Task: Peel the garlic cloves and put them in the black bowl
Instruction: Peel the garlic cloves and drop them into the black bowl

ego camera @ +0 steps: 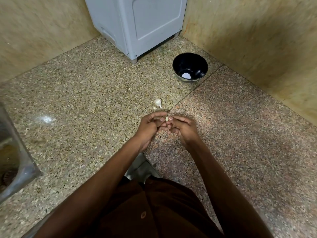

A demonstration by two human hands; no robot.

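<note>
A small pale garlic clove (166,118) is pinched between the fingertips of my left hand (151,125) and my right hand (183,127), held a little above the granite counter (96,93). Just beyond my hands a garlic piece (158,102) with a stalk lies on the counter, with a small bit of garlic beside it. The black bowl (190,67) stands further back to the right, near the wall corner. A white patch shows at its bottom; I cannot tell whether it is garlic or a glint.
A grey appliance (135,26) stands in the back corner, left of the bowl. Tiled walls (257,40) close in the counter at the back and right. A steel sink (12,152) edge sits at the far left.
</note>
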